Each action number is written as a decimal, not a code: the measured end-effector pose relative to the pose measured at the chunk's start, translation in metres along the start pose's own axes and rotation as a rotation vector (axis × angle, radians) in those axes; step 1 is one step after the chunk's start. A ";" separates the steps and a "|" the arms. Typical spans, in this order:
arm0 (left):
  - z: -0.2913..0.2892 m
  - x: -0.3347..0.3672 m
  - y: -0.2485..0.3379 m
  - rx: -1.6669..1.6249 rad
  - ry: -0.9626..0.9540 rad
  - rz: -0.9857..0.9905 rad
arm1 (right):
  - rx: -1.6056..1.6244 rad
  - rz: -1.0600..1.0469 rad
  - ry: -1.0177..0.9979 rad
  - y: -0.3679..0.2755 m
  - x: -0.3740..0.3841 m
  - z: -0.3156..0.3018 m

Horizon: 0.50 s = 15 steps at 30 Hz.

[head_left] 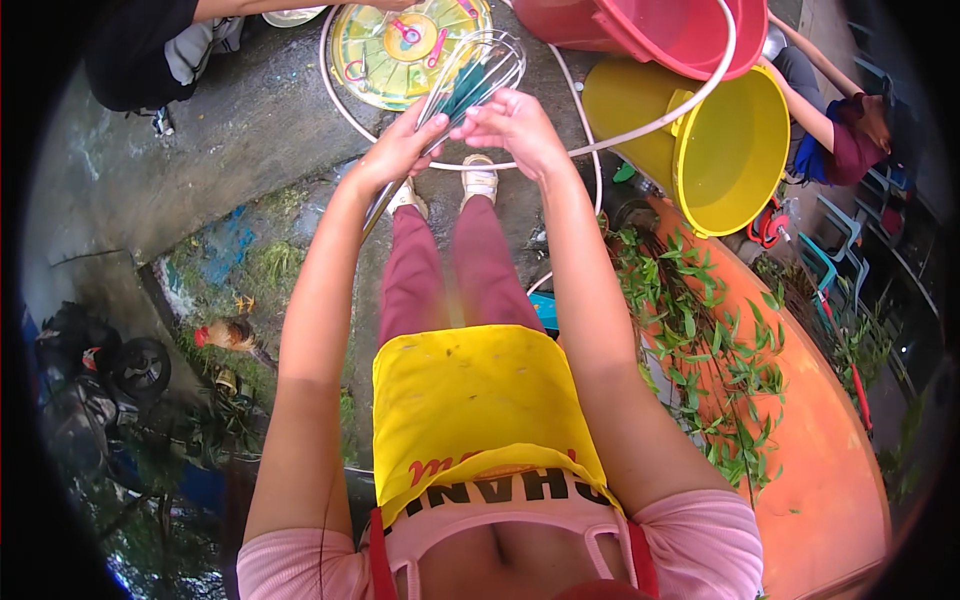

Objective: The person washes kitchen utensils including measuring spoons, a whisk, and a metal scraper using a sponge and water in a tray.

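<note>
In front of me, above my shoes, I hold up a wire whisk (pixel 505 52). My left hand (pixel 402 146) is closed round it where the wires meet the handle, and the metal handle points down toward my left forearm. A dark green scouring pad (pixel 466 92) sits at the wires between my hands. The bent fingers of my right hand (pixel 512 132) pinch at its lower edge, though the fingertips are partly blurred. Beyond the whisk, a round yellow tray (pixel 372 75) lies on the ground with pink and red small utensils (pixel 438 48) on it.
A pale hose (pixel 640 130) loops around the tray and over a yellow bucket (pixel 735 215). Beside that is a red tub (pixel 560 25). Another person crouches at the upper left, one more at the right. A rooster (pixel 232 334) stands left; leafy plants (pixel 690 340) line an orange surface (pixel 820 480).
</note>
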<state>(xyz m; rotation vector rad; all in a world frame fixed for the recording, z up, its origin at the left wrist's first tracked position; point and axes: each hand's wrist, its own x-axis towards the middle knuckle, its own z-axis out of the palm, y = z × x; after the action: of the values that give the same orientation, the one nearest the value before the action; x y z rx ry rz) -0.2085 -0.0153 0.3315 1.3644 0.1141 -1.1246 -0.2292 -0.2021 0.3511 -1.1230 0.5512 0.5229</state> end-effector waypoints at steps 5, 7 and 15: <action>-0.005 0.006 -0.007 0.114 0.038 0.047 | -0.361 -0.073 0.168 0.006 -0.008 0.006; -0.007 0.004 -0.005 0.138 0.058 0.057 | -0.271 -0.192 0.404 0.002 -0.014 0.011; -0.004 0.001 -0.007 0.110 0.093 0.095 | 0.130 -0.410 0.446 0.001 -0.014 -0.003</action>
<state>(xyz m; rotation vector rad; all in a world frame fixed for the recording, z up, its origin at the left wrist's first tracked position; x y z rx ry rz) -0.2104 -0.0108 0.3248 1.5052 0.0547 -1.0006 -0.2408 -0.2064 0.3586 -1.1930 0.7043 -0.1236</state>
